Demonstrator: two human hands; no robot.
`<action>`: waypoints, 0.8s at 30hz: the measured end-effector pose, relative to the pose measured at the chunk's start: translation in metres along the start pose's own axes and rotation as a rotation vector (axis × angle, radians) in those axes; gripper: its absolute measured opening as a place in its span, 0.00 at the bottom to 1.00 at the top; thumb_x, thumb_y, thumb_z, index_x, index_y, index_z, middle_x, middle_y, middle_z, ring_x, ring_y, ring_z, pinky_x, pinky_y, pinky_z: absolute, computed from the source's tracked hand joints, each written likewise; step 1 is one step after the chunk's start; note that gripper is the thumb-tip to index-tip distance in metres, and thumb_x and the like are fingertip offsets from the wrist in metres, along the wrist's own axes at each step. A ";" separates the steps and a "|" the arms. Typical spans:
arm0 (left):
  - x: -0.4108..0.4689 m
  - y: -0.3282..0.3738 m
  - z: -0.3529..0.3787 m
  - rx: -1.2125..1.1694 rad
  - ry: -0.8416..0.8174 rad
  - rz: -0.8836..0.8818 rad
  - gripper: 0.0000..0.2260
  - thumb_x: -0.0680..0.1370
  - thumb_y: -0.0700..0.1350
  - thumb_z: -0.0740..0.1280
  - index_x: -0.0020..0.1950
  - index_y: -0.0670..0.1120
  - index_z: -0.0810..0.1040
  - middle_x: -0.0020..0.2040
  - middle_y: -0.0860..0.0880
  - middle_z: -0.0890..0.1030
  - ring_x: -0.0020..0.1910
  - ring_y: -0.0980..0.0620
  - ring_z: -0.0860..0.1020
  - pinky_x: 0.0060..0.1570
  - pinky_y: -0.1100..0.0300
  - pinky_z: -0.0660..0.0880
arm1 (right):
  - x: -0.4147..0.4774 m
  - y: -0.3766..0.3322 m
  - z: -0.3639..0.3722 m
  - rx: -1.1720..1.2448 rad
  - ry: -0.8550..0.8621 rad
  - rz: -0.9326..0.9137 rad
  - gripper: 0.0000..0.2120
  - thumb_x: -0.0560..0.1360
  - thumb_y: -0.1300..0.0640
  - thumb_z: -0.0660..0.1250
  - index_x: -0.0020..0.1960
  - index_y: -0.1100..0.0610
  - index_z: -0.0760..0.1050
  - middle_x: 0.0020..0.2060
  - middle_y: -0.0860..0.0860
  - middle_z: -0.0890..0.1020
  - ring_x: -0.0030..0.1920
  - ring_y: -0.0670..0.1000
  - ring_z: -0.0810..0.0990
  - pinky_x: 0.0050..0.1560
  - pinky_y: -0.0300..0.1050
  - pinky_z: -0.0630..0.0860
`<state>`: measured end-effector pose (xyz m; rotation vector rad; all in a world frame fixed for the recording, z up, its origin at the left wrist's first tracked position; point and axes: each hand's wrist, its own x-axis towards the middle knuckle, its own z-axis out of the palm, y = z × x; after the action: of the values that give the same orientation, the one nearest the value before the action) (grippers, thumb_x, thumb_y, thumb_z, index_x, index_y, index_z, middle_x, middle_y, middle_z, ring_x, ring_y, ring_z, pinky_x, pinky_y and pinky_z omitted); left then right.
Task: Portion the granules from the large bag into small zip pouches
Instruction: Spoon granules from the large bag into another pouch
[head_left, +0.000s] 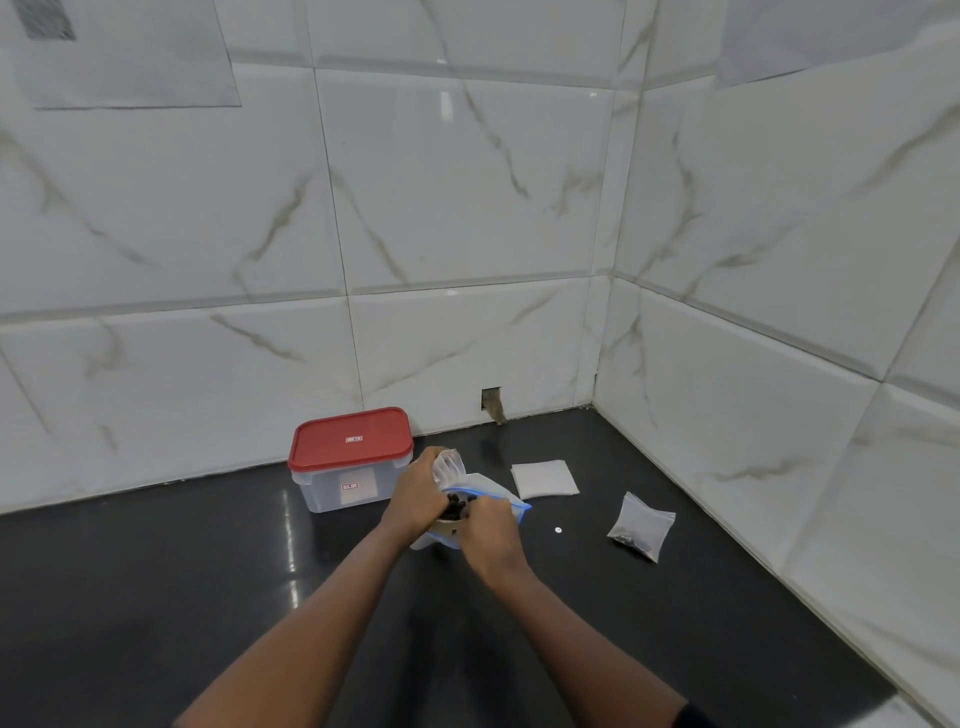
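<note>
Gently — limp, slippery film, grip at rim: left fingers (427, 465) pinching pouch (450, 464), 11 o'clock of bag (493, 486); right fingers (477, 512) curled, hold unclear.

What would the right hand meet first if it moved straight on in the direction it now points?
Probably the left hand and the pouch it holds: the right hand points forward and leftward over the bag, toward them. Depth is hard to judge.

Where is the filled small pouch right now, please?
In the head view, the filled pouch lies on the dark counter, right of the large bag, near the right wall.
</note>
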<state>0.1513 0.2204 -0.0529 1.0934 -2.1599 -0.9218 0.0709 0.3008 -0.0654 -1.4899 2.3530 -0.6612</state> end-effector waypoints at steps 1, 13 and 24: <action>0.000 0.001 0.000 0.007 0.002 0.001 0.18 0.72 0.34 0.67 0.60 0.46 0.72 0.50 0.53 0.75 0.49 0.54 0.73 0.41 0.70 0.66 | -0.001 0.000 0.000 0.001 -0.002 0.006 0.16 0.77 0.54 0.64 0.60 0.63 0.77 0.55 0.56 0.81 0.56 0.52 0.79 0.48 0.39 0.70; 0.000 0.006 0.006 0.008 -0.013 0.007 0.19 0.73 0.33 0.65 0.62 0.46 0.71 0.51 0.52 0.74 0.49 0.54 0.73 0.43 0.68 0.66 | 0.001 0.009 -0.007 0.150 0.131 0.167 0.17 0.79 0.65 0.56 0.64 0.61 0.75 0.60 0.56 0.78 0.60 0.53 0.77 0.57 0.39 0.71; 0.000 0.001 0.008 -0.021 -0.011 0.008 0.19 0.72 0.35 0.67 0.61 0.46 0.71 0.52 0.52 0.76 0.50 0.53 0.74 0.49 0.64 0.67 | 0.001 0.004 0.003 0.390 0.023 0.219 0.15 0.79 0.67 0.54 0.60 0.68 0.76 0.56 0.62 0.79 0.38 0.37 0.78 0.30 0.26 0.67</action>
<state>0.1449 0.2236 -0.0572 1.0708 -2.1566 -0.9470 0.0683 0.3007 -0.0699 -1.0470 2.1962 -1.0107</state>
